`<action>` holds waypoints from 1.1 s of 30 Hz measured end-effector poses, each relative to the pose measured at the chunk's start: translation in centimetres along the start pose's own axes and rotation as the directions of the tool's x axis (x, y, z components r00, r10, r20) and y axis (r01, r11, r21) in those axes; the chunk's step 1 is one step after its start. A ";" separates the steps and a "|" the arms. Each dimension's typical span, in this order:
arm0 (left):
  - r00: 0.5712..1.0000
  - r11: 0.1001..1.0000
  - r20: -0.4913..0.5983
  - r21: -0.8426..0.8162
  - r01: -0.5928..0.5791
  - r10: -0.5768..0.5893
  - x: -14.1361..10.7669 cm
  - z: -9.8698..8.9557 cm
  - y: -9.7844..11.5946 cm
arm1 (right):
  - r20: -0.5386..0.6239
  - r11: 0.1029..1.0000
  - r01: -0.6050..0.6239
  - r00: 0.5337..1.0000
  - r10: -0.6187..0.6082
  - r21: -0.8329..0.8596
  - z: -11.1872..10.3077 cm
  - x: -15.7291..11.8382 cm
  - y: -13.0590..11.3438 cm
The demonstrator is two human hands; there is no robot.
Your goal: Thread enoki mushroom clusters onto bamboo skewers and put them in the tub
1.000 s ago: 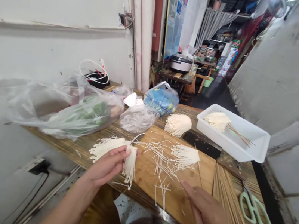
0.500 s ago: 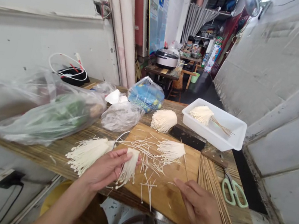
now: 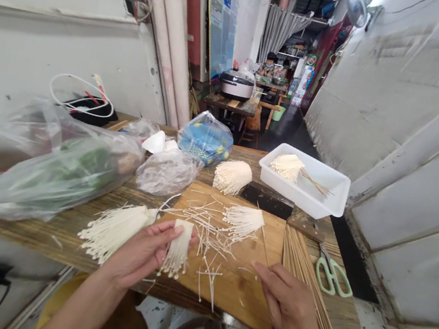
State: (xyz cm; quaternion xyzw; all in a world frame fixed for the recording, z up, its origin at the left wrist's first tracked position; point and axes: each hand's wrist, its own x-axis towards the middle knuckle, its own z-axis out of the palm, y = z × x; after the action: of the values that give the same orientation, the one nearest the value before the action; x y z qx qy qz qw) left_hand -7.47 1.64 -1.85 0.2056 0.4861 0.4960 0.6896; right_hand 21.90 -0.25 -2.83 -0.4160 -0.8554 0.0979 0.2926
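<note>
"Pinching what, the left hand [image 3: 143, 252]?"

"A small mushroom bunch [image 3: 177, 252], held at its flat end between thumb and fingers, thin heads hanging down by the left edge of the cutting board [image 3: 232, 294]."

"And the right hand [image 3: 290, 298]?"

"Thumb and fingers pressed together around a thin skewer [image 3: 265, 245]. Its far end meets a fanned bunch [image 3: 241, 222] over the board."

"Anything else on that board?"

"Loose strands [image 3: 208, 232], scattered across the middle."

"What lies around it?"

"A larger bunch [image 3: 112, 232] on the desk [image 3: 41, 239], just left of it; a rounded bunch [image 3: 233, 178] and a dark knife blade [image 3: 266, 198] beyond its far edge. Bare sticks [image 3: 305, 281] lie along the right side, with green-handled scissors [image 3: 330, 271] beside them."

"And the white tray [image 3: 301, 198]?"

"Farther back on the right, holding skewered mushrooms [image 3: 288, 167]."
</note>
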 end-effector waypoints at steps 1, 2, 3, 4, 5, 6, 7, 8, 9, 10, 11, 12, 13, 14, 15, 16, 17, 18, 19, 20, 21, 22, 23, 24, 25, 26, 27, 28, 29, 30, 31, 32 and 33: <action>0.999 1.000 -0.032 0.003 -0.016 0.016 0.0 -0.1 0.0 | 0.005 1.000 -0.023 1.000 0.023 -0.006 0.1 -0.1 -0.1; 0.998 1.000 -0.062 0.009 -0.027 0.028 -0.1 -0.2 0.0 | 0.011 0.999 -0.043 0.999 0.043 -0.015 0.3 -0.2 -0.2; 0.996 0.999 -0.088 0.019 -0.032 0.033 -0.1 -0.2 0.0 | 0.018 0.998 -0.059 0.998 0.060 -0.024 0.4 -0.3 -0.3; 0.993 0.999 -0.110 0.030 -0.031 0.034 -0.2 -0.2 0.0 | 0.019 0.997 -0.070 0.997 0.070 -0.027 0.6 -0.4 -0.4; 0.991 0.999 -0.127 0.041 -0.027 0.032 -0.3 -0.2 0.0 | 0.012 0.997 -0.079 0.997 0.079 -0.023 0.8 -0.5 -0.5; 0.989 0.998 -0.142 0.052 -0.021 0.028 -0.4 -0.2 0.0 | 0.006 0.996 -0.087 0.996 0.087 -0.014 1.0 -0.6 -0.6; 0.988 0.998 -0.154 0.062 -0.015 0.024 -0.5 -0.1 -0.1 | 0.002 0.995 -0.099 0.995 0.099 -0.006 1.3 -0.7 -0.7; 0.986 0.998 -0.163 0.070 -0.009 0.021 -0.6 -0.1 -0.1 | 0.006 0.993 -0.116 0.993 0.116 -0.001 1.5 -0.7 -0.9; 0.985 0.997 -0.170 0.076 -0.003 0.016 -0.7 0.0 -0.1 | 0.019 0.991 -0.136 0.991 0.136 -0.004 1.7 -0.7 -1.0; 0.984 0.997 -0.180 0.080 0.002 0.012 -0.7 0.1 -0.1 | 0.041 0.987 -0.160 0.986 0.161 -0.016 2.0 -0.6 -1.1; 0.981 0.997 -0.194 0.080 0.006 0.009 -0.7 0.1 -0.1 | 0.071 0.982 -0.184 0.980 0.186 -0.032 2.2 -0.5 -1.2; 0.978 0.997 -0.208 0.079 0.010 0.007 -0.7 0.1 -0.2 | 0.100 0.978 -0.204 0.973 0.208 -0.049 2.4 -0.4 -1.3; 0.975 0.997 -0.220 0.077 0.012 0.006 -0.7 0.2 -0.2 | 0.123 0.973 -0.223 0.966 0.229 -0.061 2.6 -0.2 -1.4; 0.973 0.997 -0.231 0.074 0.015 0.003 -0.7 0.1 -0.2 | 0.140 0.969 -0.238 0.959 0.245 -0.065 2.8 -0.1 -1.5; 0.972 0.998 -0.235 0.066 0.019 -0.003 -0.7 0.1 -0.3 | 0.149 0.966 -0.251 0.955 0.257 -0.061 3.0 -0.1 -1.5; 0.973 0.998 -0.231 0.055 0.023 -0.009 -0.7 0.1 -0.3 | 0.152 0.964 -0.261 0.952 0.266 -0.051 3.2 0.0 -1.5; 0.976 0.999 -0.219 0.044 0.025 -0.015 -0.7 0.0 -0.3 | 0.148 0.962 -0.271 0.950 0.273 -0.038 3.3 0.1 -1.5; 0.979 0.999 -0.204 0.033 0.024 -0.016 -0.7 0.0 -0.4 | 0.141 0.960 -0.278 0.950 0.279 -0.027 3.5 0.2 -1.4; 0.981 1.000 -0.191 0.023 0.017 -0.012 -0.7 0.0 -0.4 | 0.136 0.959 -0.282 0.950 0.282 -0.020 3.8 0.4 -1.4; 0.984 1.000 -0.181 0.016 0.007 -0.004 -0.7 0.0 -0.4 | 0.137 0.959 -0.282 0.950 0.281 -0.019 4.2 0.6 -1.3; 0.985 1.000 -0.174 0.009 -0.004 0.005 -0.7 0.1 -0.5 | 0.142 0.961 -0.277 0.950 0.277 -0.022 4.5 0.9 -1.2; 0.985 1.000 -0.172 0.001 -0.013 0.013 -0.6 0.2 -0.5 | 0.151 0.963 -0.269 0.951 0.270 -0.027 5.0 1.4 -1.2; 0.984 1.000 -0.176 -0.012 -0.020 0.018 -0.6 0.3 -0.5 | 0.165 0.966 -0.257 0.952 0.258 -0.028 5.3 1.8 -1.2; 0.984 0.999 -0.178 -0.028 -0.029 0.024 -0.5 0.3 -0.6 | 0.182 0.972 -0.235 0.955 0.236 -0.027 5.6 2.3 -1.3; 0.984 0.998 -0.174 -0.044 -0.040 0.031 -0.4 0.4 -0.7 | 0.196 0.978 -0.204 0.959 0.206 -0.031 5.7 2.8 -1.4; 0.986 0.997 -0.160 -0.058 -0.049 0.039 -0.3 0.4 -0.7 | 0.204 0.983 -0.176 0.961 0.185 -0.058 5.7 3.3 -1.5; 0.988 0.996 -0.144 -0.069 -0.058 0.048 -0.2 0.3 -0.8 | 0.205 0.981 -0.159 0.962 0.179 -0.109 5.4 3.6 -1.4; 0.992 0.995 -0.118 -0.077 -0.060 0.051 -0.1 0.2 -0.8 | 0.194 0.971 -0.158 0.962 0.192 -0.178 5.0 3.9 -1.2; 0.995 0.995 -0.087 -0.085 -0.058 0.050 0.0 0.1 -0.9 | 0.172 0.949 -0.175 0.959 0.225 -0.264 4.5 4.0 -0.8; 0.997 0.994 -0.055 -0.095 -0.051 0.046 0.1 -0.1 -0.9 | 0.140 0.920 -0.211 0.953 0.269 -0.331 4.0 4.0 -0.3; 0.999 0.993 -0.027 -0.111 -0.040 0.037 0.1 -0.2 -1.0 | 0.115 0.897 -0.240 0.947 0.301 -0.371 3.5 4.0 0.5; 1.000 0.991 -0.005 -0.135 -0.023 0.023 0.2 -0.3 -1.1 | 0.102 0.878 -0.259 0.941 0.324 -0.404 3.1 3.9 1.3; 1.000 0.986 0.013 -0.166 -0.001 0.003 0.3 -0.3 -1.3 | 0.089 0.861 -0.269 0.937 0.338 -0.431 2.8 3.8 2.2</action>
State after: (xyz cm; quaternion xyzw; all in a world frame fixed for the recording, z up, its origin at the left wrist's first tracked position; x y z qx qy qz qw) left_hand -7.14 1.26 -3.11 0.1513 0.4385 0.5339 0.7069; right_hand 19.92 4.28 -4.43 -0.5888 -0.8009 -0.0066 0.1087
